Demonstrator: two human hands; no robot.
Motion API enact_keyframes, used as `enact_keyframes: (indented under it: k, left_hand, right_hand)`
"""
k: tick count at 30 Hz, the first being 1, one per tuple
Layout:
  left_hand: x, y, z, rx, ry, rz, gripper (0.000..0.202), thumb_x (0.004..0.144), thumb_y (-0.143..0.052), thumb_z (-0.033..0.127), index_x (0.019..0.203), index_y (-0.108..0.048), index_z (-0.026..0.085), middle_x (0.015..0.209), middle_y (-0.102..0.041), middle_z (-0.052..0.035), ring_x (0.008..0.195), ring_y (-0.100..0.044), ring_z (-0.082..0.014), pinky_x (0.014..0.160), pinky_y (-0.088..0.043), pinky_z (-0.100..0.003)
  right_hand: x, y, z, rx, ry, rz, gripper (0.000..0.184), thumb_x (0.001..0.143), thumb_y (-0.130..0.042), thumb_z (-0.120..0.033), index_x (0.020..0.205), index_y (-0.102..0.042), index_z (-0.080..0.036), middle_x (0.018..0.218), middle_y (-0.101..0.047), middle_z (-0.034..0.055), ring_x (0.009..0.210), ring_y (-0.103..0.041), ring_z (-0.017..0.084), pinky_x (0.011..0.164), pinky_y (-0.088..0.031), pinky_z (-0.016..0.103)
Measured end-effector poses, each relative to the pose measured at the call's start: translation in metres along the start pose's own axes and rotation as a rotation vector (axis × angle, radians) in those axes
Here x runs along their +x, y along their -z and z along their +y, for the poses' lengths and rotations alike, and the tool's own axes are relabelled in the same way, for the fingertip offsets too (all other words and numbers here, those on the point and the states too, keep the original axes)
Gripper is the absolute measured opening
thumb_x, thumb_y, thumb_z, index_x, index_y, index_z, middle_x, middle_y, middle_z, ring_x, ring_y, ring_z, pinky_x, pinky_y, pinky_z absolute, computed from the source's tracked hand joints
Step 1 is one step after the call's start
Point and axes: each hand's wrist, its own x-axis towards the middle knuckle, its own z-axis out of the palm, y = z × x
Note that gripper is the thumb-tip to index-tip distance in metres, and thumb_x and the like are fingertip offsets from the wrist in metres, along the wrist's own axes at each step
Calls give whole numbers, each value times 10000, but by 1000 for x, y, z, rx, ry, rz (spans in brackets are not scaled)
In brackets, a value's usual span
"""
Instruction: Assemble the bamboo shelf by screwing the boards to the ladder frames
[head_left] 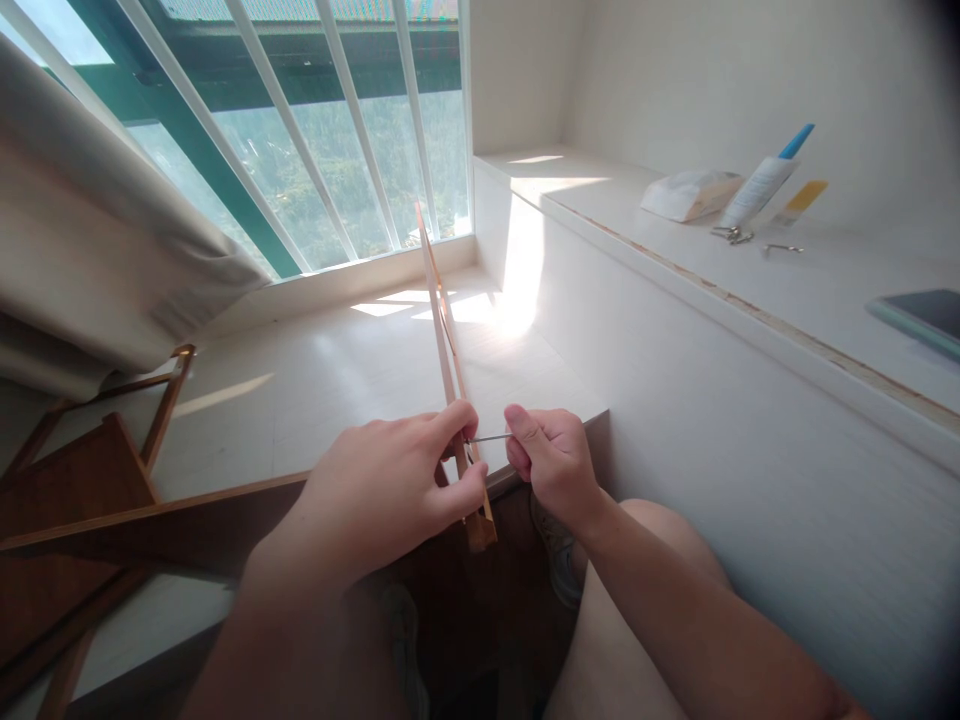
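Note:
A narrow wooden frame point(448, 375) stands on edge between my hands and runs away from me toward the window. My left hand point(405, 478) grips its near end, with the thumb and fingers around the wood. Closed in a fist, my right hand point(551, 455) holds a thin metal rod point(491, 437), much like a hex key shaft. The rod's tip meets the right side of the frame, beside my left fingertips. Its other end is hidden inside my right fist, and the exact contact point is covered by my left fingers.
On the white ledge point(675, 270) at right lie a white tube with a blue cap point(761, 185), a crumpled white packet point(690, 195), small metal pieces point(731, 235), a bent metal key point(784, 248) and a phone-like slab point(922, 315). Wooden furniture point(82, 470) stands at left, below a curtain point(97, 220).

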Motion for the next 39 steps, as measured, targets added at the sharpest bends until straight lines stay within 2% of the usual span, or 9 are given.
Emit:
enact_keyframes:
  k: [8,15,22,26,32,39]
  left_hand:
    - [3,-1,-1,-14,-3,-1,204,923,-466,523,1019,-527,354,751,-650,87,623,-558,-186,570,-265,-299]
    - [3,0,-1,-21,-8,-9,205,923,-468,518,1042,-536,366,771,-657,87,643,-574,-191,583,-278,-304]
    - [1,1,-1,-27,0,-14,202,921,-470,518,1024,-535,357,764,-657,85,638,-570,-189,579,-290,-306]
    - [1,1,-2,-35,2,-26,204,923,-469,526,1019,-532,358,755,-657,89,624,-565,-185,569,-290,-305]
    - [1,1,-1,-34,-4,-20,213,931,-463,513,1045,-546,353,762,-663,77,628,-570,-187,572,-294,-307]
    - [1,3,-1,-32,-5,-16,198,929,-469,503,1013,-544,340,753,-654,74,616,-555,-182,565,-282,-310]
  right_hand:
    - [0,-2,-1,62,-55,14,601,992,-533,-485,488,-397,-188,428,-385,-42,413,-325,70,451,-234,276]
    - [1,-4,-4,191,-191,-11,615,972,-541,-534,481,-380,-200,379,-353,-54,348,-302,68,400,-183,276]
    - [-1,1,-5,110,-141,47,577,976,-550,-513,525,-374,-200,434,-361,-58,389,-311,65,419,-213,267]
    - [2,7,-3,59,-53,92,559,981,-546,-501,536,-386,-203,450,-361,-57,409,-322,74,428,-226,270]
    - [1,8,-4,-120,45,7,548,1008,-496,-483,550,-411,-196,491,-397,-38,475,-355,91,491,-276,281]
    - [1,4,-2,-135,55,-20,545,1017,-478,-476,555,-400,-198,499,-395,-38,490,-357,97,515,-291,286]
